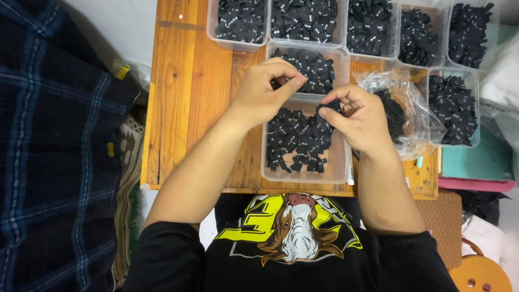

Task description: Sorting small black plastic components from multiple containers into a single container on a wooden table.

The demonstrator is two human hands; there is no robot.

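Your left hand (263, 94) and right hand (359, 116) are each pinching small black labels (297, 138) over the clear tub (338, 167). Loose pinches are risking drops onto the table (184, 97).

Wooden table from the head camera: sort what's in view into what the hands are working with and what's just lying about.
In use:
- left hand and right hand, each pinching small black labels
- near clear tub of black labels under both hands
- tub behind it

Lying about:
- clear plastic bag of labels
- back row of tubs
- plaid cloth
- orange stool
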